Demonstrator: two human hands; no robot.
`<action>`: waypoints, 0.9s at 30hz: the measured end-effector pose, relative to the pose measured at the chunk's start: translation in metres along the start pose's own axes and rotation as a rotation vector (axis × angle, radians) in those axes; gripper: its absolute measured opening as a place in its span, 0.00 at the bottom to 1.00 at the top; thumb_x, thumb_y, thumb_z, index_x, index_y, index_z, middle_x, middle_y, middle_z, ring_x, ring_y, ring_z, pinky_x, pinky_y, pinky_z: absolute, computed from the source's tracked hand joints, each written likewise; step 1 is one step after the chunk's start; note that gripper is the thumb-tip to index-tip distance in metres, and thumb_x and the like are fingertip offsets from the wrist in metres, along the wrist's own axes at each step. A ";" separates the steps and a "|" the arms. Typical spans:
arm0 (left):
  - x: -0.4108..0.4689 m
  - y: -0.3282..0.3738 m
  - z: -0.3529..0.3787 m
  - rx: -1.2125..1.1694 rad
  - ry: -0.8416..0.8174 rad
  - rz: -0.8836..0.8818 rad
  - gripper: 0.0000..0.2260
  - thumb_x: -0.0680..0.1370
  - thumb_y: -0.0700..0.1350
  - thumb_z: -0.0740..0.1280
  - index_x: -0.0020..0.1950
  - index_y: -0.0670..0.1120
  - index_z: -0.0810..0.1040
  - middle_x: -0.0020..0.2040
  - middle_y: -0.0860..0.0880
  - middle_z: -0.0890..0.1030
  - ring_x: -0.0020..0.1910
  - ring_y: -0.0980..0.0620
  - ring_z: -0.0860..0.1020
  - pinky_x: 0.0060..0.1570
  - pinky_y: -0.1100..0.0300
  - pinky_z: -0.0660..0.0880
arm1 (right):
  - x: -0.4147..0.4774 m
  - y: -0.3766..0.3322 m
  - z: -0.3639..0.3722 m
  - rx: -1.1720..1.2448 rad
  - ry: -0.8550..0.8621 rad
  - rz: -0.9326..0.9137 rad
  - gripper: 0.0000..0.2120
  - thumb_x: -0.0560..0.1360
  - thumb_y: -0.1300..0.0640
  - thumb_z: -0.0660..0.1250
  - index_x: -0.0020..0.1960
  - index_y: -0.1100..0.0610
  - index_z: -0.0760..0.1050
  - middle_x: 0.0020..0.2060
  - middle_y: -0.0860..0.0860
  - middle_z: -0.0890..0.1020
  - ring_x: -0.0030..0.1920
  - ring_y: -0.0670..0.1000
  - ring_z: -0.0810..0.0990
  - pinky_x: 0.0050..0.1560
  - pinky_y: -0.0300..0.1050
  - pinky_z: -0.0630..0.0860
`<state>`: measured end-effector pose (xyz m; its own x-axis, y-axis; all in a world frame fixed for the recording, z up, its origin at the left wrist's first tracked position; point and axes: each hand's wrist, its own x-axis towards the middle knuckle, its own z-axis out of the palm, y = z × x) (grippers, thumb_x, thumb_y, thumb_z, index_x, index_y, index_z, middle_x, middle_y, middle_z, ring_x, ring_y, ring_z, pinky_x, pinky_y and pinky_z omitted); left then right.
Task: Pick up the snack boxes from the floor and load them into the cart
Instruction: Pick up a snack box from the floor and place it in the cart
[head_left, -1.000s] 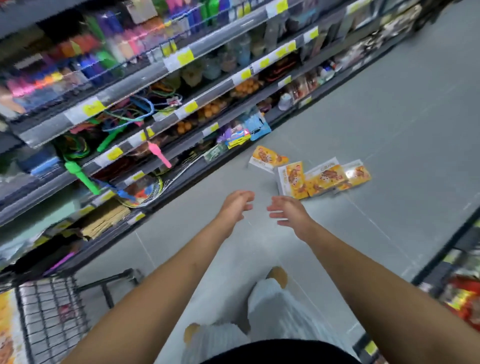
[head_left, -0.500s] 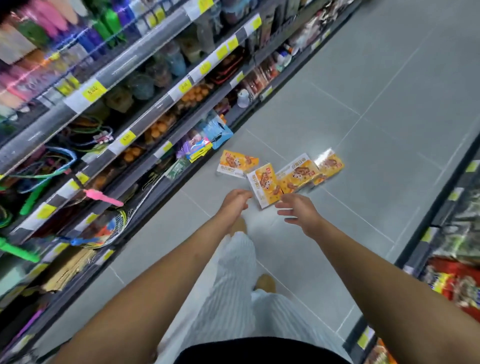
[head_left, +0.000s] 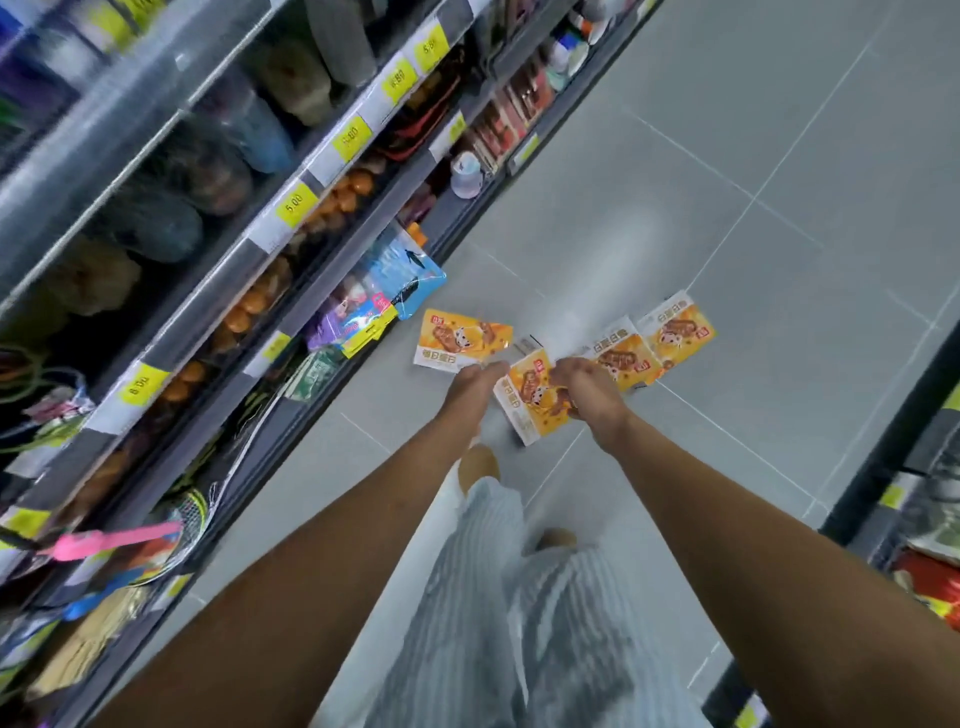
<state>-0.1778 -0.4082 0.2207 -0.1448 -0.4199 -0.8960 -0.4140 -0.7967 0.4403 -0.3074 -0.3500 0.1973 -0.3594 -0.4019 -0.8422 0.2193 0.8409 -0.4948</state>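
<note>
Several orange-and-yellow snack boxes lie on the grey floor by the left shelf. The nearest box (head_left: 530, 410) lies between my two hands. My right hand (head_left: 589, 397) overlaps its right edge with the fingers curled; a grip cannot be confirmed. My left hand (head_left: 475, 387) is stretched out at the box's upper left corner and holds nothing. Another box (head_left: 460, 345) lies just beyond my left hand. Two more boxes (head_left: 621, 358) (head_left: 675, 332) lie beyond my right hand, partly overlapping. The cart is out of view.
A stocked shelf with yellow price tags (head_left: 296, 205) runs along the left, and blue and purple packets (head_left: 400, 283) stick out from its base near the boxes. A second shelf (head_left: 919, 467) borders the aisle on the right. My striped trouser legs (head_left: 498, 597) are below.
I have moved forward along the aisle and both hands have reached the nearest box. The cart, seen at lower left a second ago, has left the view.
</note>
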 end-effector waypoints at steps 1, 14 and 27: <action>0.014 0.004 0.003 -0.005 -0.006 -0.009 0.07 0.81 0.49 0.61 0.56 0.49 0.68 0.42 0.54 0.70 0.43 0.54 0.71 0.46 0.58 0.66 | 0.017 -0.003 0.001 0.003 0.008 0.009 0.10 0.75 0.63 0.62 0.37 0.53 0.74 0.32 0.51 0.73 0.33 0.49 0.70 0.36 0.41 0.65; 0.249 -0.045 0.046 -0.113 0.094 -0.156 0.19 0.80 0.46 0.62 0.70 0.43 0.67 0.63 0.45 0.74 0.40 0.57 0.70 0.34 0.63 0.64 | 0.268 0.066 0.030 -0.153 -0.031 0.063 0.17 0.79 0.62 0.62 0.67 0.59 0.70 0.59 0.56 0.77 0.56 0.52 0.79 0.49 0.40 0.71; 0.412 -0.113 0.056 -0.227 0.124 -0.282 0.18 0.80 0.44 0.60 0.70 0.43 0.68 0.53 0.49 0.73 0.40 0.59 0.71 0.38 0.62 0.65 | 0.441 0.121 0.062 -0.363 -0.053 0.087 0.29 0.78 0.60 0.62 0.76 0.62 0.58 0.70 0.60 0.70 0.69 0.60 0.70 0.61 0.47 0.68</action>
<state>-0.2406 -0.4666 -0.2012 0.0620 -0.2091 -0.9759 -0.2108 -0.9585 0.1920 -0.3830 -0.4478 -0.2472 -0.3040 -0.3338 -0.8923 -0.0919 0.9425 -0.3212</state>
